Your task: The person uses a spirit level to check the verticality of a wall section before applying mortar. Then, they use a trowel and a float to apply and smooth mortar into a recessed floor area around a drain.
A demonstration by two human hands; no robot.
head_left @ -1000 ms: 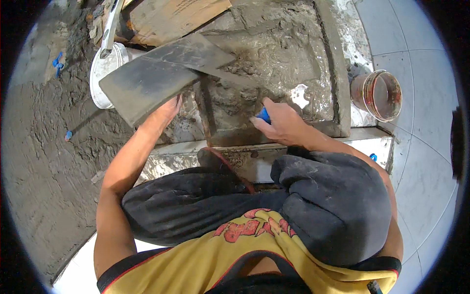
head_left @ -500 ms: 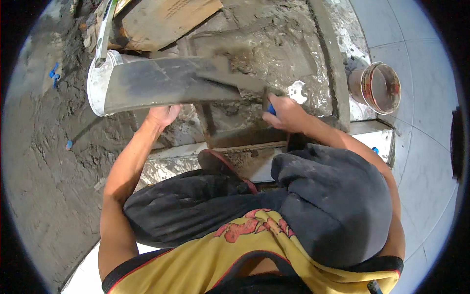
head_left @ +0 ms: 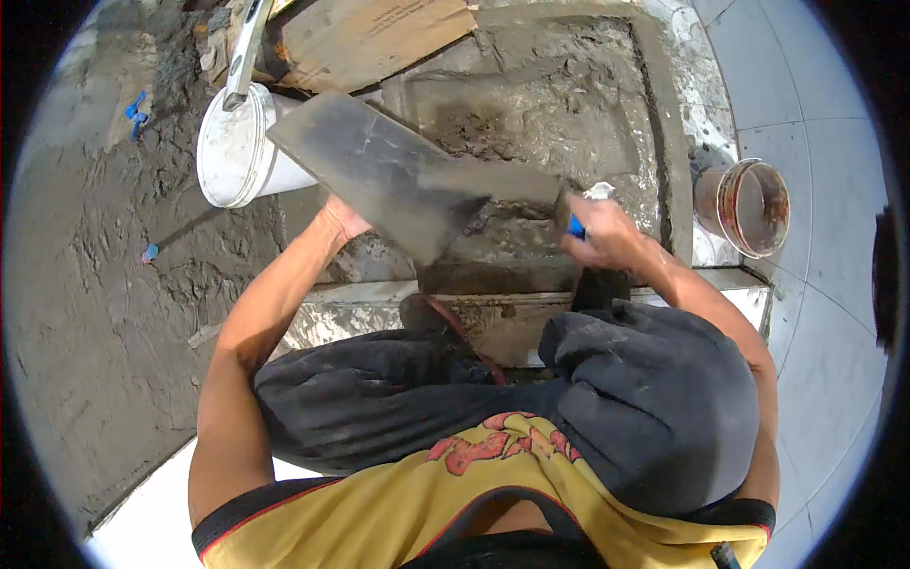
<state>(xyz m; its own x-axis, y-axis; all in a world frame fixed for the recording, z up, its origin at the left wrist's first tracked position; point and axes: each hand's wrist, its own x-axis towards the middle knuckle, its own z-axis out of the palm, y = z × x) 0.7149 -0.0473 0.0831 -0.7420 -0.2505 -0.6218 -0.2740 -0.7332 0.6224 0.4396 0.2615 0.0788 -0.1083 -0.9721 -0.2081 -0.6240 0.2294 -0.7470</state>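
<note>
A dark grey flat tile point(head_left: 355, 152), smeared with wet mortar, is held slanted over the mortar bed point(head_left: 607, 104). My left hand point(head_left: 347, 218) grips its near edge from below; the fingers under the tile are partly hidden. My right hand point(head_left: 611, 232) is closed round the blue handle of a trowel point(head_left: 517, 182). The mortar-coated trowel blade points left and overlaps the tile's right part, blurred by motion. Whether the blade touches the tile, I cannot tell for certain.
Left of the tile is a white bucket point(head_left: 227, 152), with a spirit level point(head_left: 245, 57) by it. Cardboard point(head_left: 379, 38) lies at the back. A stained bucket point(head_left: 749, 209) stands right, by grey floor tiles point(head_left: 825, 161). Blue fittings point(head_left: 136, 114) poke from mortar at left.
The tile has swung from nearly level to a slant, its right end now nearer me. My right hand with the trowel has moved right and slightly nearer. The whole view has shifted a little.
</note>
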